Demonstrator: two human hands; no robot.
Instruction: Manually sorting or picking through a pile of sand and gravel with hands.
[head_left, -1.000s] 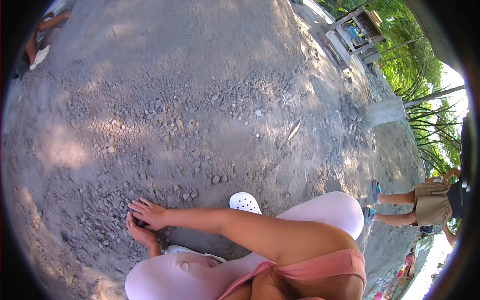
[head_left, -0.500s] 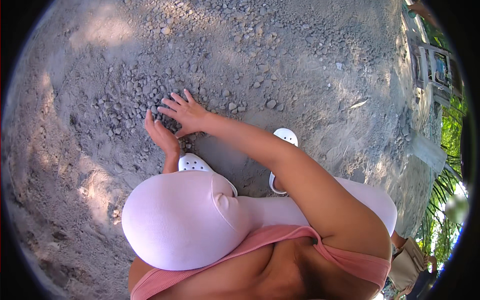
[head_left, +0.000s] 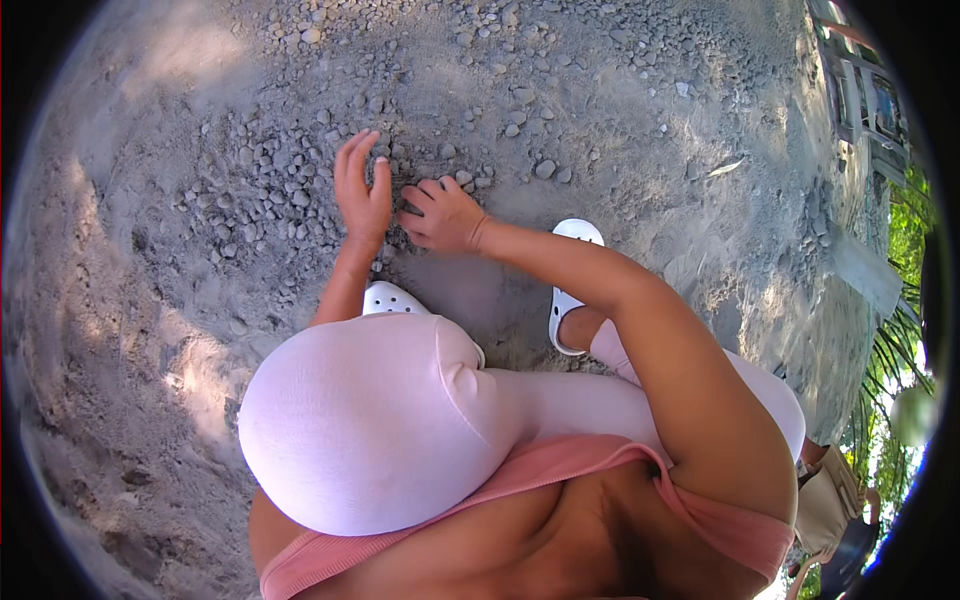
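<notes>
I am squatting over grey sandy ground strewn with small pebbles (head_left: pixel 270 185). My left hand (head_left: pixel 360 190) stands on edge on the gravel with its fingers stretched out, palm turned toward the other hand. My right hand (head_left: pixel 440 215) rests just beside it, knuckles up, fingers curled down into the pebbles; whether it holds any is hidden. The two hands nearly touch. Below them are my white clogs: the left clog (head_left: pixel 392 298) and the right clog (head_left: pixel 572 285). My knees in pale pink leggings (head_left: pixel 350 420) fill the lower middle.
A leaf or stick (head_left: pixel 730 168) lies on the sand at the right. A wooden frame (head_left: pixel 865 110) stands at the upper right, with a grey concrete slab (head_left: pixel 865 275) below it and greenery (head_left: pixel 900 350) behind. Part of another person (head_left: pixel 830 510) shows at the lower right.
My right hand has curled its fingers and drawn back toward me across the pebbles. My left hand has risen onto its edge, further up the gravel, close against the right. The view tilted slightly.
</notes>
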